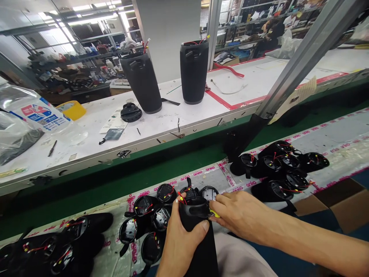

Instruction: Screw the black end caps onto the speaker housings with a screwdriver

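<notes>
My left hand [184, 234] is wrapped round a black cylindrical speaker body [198, 246], its open top facing up and its lower end near my lap. Red wires with small connectors stick out of that top, close to my left fingertips. At the right side of the rim my right hand [235, 211] is closed on a small yellow-ended tool [213, 214]; its working end is hidden, so its kind does not show. Several similar open-topped black speaker bodies [144, 206] stand on the lower bench just behind, some with red wires showing.
The lower bench [115, 257] carries more speaker bodies [271, 161] at right and left. On the white shelf [161, 127] beyond stand two tall speaker bodies [193, 73], a black round part [131, 112], yellow tape [72, 109] and a plastic bottle [37, 109]. A slanting metal post [294, 65] and cardboard box [348, 207] are at right.
</notes>
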Demonstrator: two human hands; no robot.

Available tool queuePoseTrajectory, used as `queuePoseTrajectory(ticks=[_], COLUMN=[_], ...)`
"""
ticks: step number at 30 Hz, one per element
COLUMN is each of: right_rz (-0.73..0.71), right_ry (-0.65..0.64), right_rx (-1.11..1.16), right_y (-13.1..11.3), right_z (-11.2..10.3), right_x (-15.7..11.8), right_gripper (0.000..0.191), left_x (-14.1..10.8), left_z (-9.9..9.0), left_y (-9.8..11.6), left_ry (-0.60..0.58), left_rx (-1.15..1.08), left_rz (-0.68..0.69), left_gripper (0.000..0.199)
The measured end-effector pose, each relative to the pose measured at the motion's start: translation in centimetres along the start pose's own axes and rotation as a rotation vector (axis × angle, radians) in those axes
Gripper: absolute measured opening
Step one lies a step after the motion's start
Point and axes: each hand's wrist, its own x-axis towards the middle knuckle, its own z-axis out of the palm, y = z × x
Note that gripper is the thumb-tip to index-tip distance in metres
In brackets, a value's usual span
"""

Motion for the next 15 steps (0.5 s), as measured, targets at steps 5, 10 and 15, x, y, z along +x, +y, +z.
queuePoseTrajectory(ticks=[5, 10, 15], right_rz=[-0.002, -0.033, 0.018], right_ry=[-0.127, -0.174, -0.137], right_rx=[-0.003, -0.032, 0.113], right_y=[0.0, -0.4, -0.2], right_z=[-1.0, -1.4, -0.2], right_x=[0.3, 0.7, 0.4], right_gripper=[0.015, 0.014, 0.017], left_x=[-0.3, -0.5, 0.0], left_z=[0.3, 0.5, -0.5], left_y=[0.6, 0.3, -0.7], left_ry=[0.014, 0.073, 0.004], left_rx=[0.043, 0.124, -0.002], left_rz=[-0.019, -0.029, -0.008], left_gripper=[0.075, 0.079, 0.085])
